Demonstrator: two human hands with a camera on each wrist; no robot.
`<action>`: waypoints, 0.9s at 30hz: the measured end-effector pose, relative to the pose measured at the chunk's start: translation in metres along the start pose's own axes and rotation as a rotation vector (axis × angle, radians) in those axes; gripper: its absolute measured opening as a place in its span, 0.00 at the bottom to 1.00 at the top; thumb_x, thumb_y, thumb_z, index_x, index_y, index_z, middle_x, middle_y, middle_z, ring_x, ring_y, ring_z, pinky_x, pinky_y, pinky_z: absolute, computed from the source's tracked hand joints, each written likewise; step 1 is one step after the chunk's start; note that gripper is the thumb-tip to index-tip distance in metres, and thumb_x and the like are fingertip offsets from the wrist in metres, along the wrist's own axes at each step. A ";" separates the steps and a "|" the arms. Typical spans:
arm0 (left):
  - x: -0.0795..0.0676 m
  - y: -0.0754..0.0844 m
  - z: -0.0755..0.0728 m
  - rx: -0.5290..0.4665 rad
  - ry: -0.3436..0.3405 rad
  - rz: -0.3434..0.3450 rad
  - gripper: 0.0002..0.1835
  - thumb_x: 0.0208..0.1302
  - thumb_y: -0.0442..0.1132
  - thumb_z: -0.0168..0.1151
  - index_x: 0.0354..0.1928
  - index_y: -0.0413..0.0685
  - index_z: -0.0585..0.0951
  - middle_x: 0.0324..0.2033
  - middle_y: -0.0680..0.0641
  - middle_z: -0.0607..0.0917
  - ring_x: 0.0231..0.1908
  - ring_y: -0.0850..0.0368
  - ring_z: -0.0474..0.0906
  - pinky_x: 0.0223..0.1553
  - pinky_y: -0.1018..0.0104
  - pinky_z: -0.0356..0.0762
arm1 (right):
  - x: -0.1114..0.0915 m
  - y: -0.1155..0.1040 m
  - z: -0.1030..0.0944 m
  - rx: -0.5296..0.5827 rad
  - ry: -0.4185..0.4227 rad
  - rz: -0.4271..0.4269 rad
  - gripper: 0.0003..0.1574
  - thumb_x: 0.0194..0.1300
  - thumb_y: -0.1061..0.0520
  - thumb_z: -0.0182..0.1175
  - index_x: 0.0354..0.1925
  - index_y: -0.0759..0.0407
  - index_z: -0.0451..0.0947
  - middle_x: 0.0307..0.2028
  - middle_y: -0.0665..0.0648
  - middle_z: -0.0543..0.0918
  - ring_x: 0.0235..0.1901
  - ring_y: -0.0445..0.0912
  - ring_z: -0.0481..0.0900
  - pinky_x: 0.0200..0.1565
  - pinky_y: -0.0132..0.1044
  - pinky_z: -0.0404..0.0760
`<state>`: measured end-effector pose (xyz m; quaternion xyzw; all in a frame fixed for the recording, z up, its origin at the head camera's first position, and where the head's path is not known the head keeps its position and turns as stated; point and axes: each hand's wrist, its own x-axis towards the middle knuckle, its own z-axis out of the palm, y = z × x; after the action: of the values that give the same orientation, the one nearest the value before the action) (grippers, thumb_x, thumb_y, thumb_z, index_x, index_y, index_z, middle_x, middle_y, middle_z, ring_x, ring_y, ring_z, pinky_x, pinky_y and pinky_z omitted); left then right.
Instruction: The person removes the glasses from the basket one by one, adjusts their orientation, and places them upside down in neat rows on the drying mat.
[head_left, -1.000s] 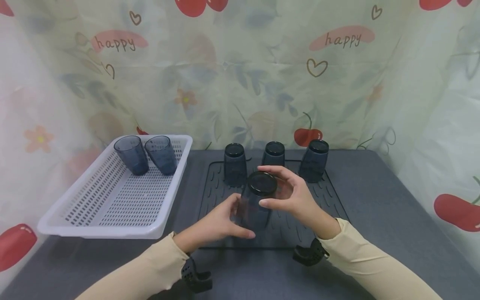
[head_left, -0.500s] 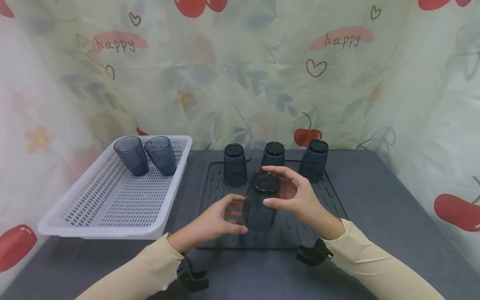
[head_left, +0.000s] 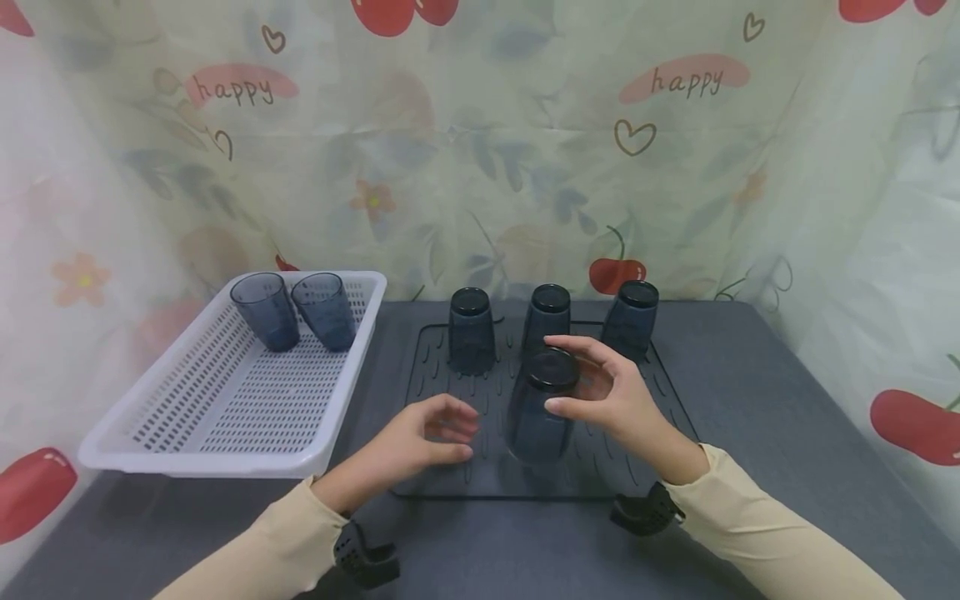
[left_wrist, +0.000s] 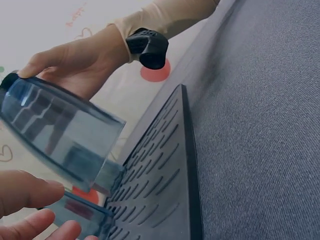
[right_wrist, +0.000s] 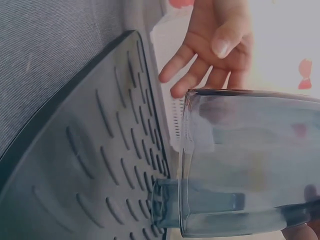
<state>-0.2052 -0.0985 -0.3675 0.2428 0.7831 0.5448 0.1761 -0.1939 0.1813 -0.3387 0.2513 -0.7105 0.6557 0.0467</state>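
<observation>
My right hand [head_left: 618,396] grips a dark blue tinted drinking glass [head_left: 540,429] near its base, thumb on one side and fingers on the other. The glass is upside down, its rim a little above the black ridged drying mat [head_left: 483,479], as both wrist views show. To the left of that glass is my left hand [head_left: 416,446], fingers loosely bent and apart from it, holding nothing. Along the mat's back part stand three matching glasses, bottoms up: one on the left [head_left: 471,337], one in the middle [head_left: 547,317] and one on the right [head_left: 630,325].
A white perforated basket [head_left: 318,462] lies to the left on the dark grey cloth [head_left: 757,400]. Two more blue glasses lean mouth-up at its back, a left one [head_left: 272,317] and a right one [head_left: 330,317]. A patterned curtain [head_left: 450,167] closes off the back and sides.
My left hand has let go of the glass and drawn back to the left. The right hand has carried the glass slightly to the right over the mat.
</observation>
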 end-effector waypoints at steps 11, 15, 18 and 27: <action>-0.006 -0.006 -0.004 0.007 0.010 -0.005 0.23 0.61 0.34 0.66 0.57 0.37 0.74 0.51 0.37 0.80 0.50 0.45 0.81 0.46 0.62 0.81 | -0.009 0.005 -0.020 -0.047 0.039 -0.013 0.41 0.52 0.73 0.68 0.65 0.65 0.67 0.61 0.52 0.73 0.54 0.40 0.78 0.49 0.32 0.82; -0.007 -0.007 -0.004 -0.004 0.009 -0.019 0.23 0.61 0.34 0.66 0.57 0.37 0.74 0.51 0.35 0.80 0.50 0.44 0.80 0.46 0.61 0.81 | -0.012 0.007 -0.028 -0.080 0.075 0.005 0.41 0.53 0.72 0.68 0.65 0.64 0.67 0.61 0.53 0.73 0.54 0.39 0.78 0.49 0.31 0.81; -0.008 -0.008 -0.005 -0.014 0.009 -0.032 0.23 0.61 0.34 0.66 0.58 0.38 0.73 0.52 0.35 0.79 0.51 0.43 0.80 0.46 0.60 0.81 | -0.014 0.007 -0.035 -0.115 0.107 0.020 0.41 0.53 0.71 0.68 0.65 0.64 0.67 0.59 0.51 0.73 0.53 0.38 0.79 0.48 0.30 0.81; -0.008 -0.009 -0.007 -0.009 -0.004 -0.016 0.24 0.62 0.35 0.65 0.58 0.35 0.72 0.52 0.35 0.79 0.50 0.45 0.80 0.45 0.62 0.81 | -0.021 0.009 -0.056 -0.207 0.203 0.139 0.42 0.56 0.64 0.70 0.67 0.57 0.67 0.61 0.52 0.71 0.52 0.33 0.78 0.45 0.27 0.81</action>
<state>-0.2039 -0.1108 -0.3731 0.2368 0.7823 0.5463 0.1832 -0.1939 0.2408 -0.3479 0.1278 -0.7815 0.6027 0.0986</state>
